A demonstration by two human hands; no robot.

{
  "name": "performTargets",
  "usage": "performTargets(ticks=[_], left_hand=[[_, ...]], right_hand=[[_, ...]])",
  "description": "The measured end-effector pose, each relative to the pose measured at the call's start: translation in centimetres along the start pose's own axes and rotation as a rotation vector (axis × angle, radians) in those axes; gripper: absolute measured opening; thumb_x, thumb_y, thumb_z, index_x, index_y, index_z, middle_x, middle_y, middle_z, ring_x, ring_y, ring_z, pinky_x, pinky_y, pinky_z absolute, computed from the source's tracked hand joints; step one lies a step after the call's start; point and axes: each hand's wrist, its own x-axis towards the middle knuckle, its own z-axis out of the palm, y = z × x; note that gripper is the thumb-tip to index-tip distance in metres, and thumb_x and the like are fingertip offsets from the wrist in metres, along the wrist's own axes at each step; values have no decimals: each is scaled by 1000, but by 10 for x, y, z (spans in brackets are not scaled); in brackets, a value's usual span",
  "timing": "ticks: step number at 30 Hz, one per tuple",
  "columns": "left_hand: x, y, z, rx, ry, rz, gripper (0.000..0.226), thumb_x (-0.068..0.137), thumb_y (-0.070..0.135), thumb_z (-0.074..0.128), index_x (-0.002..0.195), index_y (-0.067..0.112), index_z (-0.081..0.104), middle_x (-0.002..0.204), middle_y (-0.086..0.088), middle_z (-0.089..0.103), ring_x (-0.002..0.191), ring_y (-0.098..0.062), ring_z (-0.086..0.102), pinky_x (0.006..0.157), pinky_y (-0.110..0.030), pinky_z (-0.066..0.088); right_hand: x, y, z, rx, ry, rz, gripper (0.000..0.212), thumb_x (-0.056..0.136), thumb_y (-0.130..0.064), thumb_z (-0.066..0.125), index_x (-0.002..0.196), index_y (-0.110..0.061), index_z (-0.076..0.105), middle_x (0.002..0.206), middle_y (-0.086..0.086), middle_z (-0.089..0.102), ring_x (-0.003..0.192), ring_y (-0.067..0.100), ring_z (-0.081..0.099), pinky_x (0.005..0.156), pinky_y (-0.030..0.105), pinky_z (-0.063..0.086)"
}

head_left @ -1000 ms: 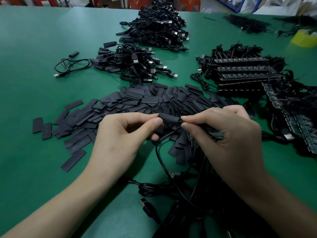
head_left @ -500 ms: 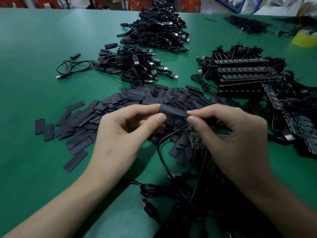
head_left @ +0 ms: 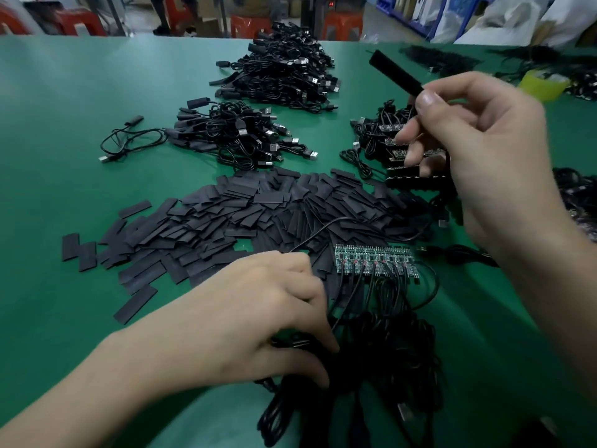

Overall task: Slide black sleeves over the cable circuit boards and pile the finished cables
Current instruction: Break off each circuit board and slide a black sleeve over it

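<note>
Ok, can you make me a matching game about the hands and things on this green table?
1 right hand
2 left hand
3 circuit boards
4 tape roll

A yellow, far right
B green, in a row beside the loose sleeves
C pinches a sleeved cable up in the air
D grips the tangled cables, low down

Pairs: 1-C, 2-D, 3-B, 4-A.
</note>
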Motion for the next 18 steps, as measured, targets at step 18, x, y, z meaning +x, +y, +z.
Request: performTargets(ticks=[18], left_hand=[[37,-2,-51,-805,858,-468,34,86,41,71,114,22,75,96,8,74,78,1,64,70,-11,47]], right_hand=[[-16,-31,28,-210,-388,71,41,109,-34,43,77,-24,66,58,-8,46,55,15,42,56,29,36]])
